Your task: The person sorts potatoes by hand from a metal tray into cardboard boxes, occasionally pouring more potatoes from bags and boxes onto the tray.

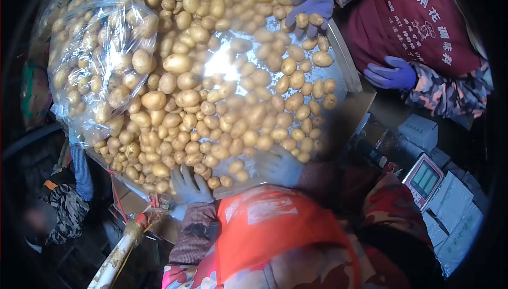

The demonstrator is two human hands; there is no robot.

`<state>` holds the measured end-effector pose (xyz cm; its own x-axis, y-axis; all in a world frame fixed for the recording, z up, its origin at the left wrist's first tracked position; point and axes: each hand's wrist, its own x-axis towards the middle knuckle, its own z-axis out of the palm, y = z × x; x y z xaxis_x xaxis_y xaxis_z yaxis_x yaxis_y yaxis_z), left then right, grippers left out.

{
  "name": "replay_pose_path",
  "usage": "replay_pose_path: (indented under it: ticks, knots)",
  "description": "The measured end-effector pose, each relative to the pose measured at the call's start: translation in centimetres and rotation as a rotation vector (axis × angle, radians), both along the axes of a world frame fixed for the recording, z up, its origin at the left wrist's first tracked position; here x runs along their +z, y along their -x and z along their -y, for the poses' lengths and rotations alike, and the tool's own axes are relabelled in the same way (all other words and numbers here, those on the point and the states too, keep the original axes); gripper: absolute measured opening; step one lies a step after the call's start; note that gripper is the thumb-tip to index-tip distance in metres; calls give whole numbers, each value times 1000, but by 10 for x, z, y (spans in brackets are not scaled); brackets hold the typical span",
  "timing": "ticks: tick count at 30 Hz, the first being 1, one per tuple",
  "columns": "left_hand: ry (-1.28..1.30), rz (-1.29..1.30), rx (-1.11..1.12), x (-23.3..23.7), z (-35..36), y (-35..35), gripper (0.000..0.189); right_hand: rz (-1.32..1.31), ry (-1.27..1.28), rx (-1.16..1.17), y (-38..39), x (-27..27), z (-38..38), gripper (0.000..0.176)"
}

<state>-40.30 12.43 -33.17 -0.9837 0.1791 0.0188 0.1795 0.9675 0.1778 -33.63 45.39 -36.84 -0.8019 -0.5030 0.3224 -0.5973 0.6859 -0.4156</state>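
Many loose potatoes cover a shiny metal table. My left hand, in a pale grey glove, rests at the near edge with its fingers spread, touching or close to a few small potatoes. Nothing shows in its grasp. To its right, my right hand lies low over the near edge in a similar glove. Its fingers look stretched out toward the potatoes, though haze blurs the tips. Between my hands lie several small potatoes.
A clear plastic bag full of potatoes lies at the left. Across the table, a co-worker's purple-gloved hand holds two potatoes; the other glove rests by a maroon apron. A digital scale and boxes stand at the right.
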Motion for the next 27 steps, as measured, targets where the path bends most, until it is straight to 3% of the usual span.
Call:
replay_pose_path:
  ticks: [4, 7, 16, 22, 27]
  knots:
    - [13, -27, -16, 3, -4, 4, 54, 42, 4, 40, -1, -11, 2, 38]
    - [31, -3, -8, 4, -3, 4, 55, -10, 25, 33, 0, -8, -3, 27]
    - [31, -10, -29, 3, 1, -1, 55, 39, -22, -22, -1, -2, 5, 23]
    - [-16, -32, -5, 5, -1, -1, 53, 129, -189, -1, -4, 7, 7, 24]
    - [-66, -66, -21, 0, 8, -6, 56, 107, -130, -1, -7, 18, 8, 33]
